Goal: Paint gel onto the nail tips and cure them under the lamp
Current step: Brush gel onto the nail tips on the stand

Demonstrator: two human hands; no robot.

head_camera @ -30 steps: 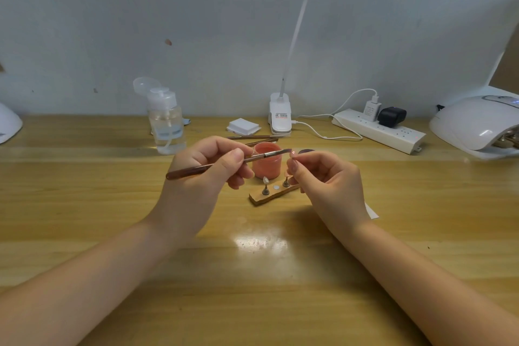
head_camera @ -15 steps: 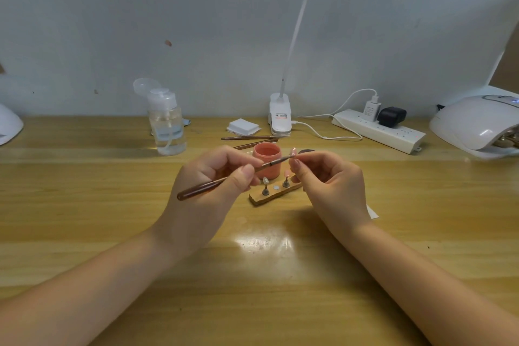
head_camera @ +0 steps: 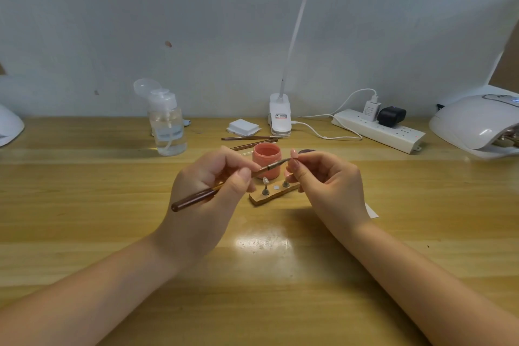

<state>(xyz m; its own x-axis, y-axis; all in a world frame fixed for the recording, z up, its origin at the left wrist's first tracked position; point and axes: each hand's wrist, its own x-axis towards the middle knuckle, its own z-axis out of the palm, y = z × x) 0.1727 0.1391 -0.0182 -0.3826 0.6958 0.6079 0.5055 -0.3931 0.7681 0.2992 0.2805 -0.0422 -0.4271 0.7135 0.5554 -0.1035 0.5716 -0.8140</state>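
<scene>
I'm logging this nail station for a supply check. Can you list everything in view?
table: 1, wood, underneath everything
gel jar: 1, pink, open, centre
stand: 1, wooden, in front of jar
nail tip: 1, pink, in right hand
brush: 1, brown, in left hand
spare brushes: 2, brown, behind jar
pump bottle: 1, clear, back left
pads: 1 stack, white, back centre
desk lamp: 1, white, back centre
power strip: 1, white, back right
curing lamp: 1, white, far right
hands: left hand, right hand, centre
</scene>
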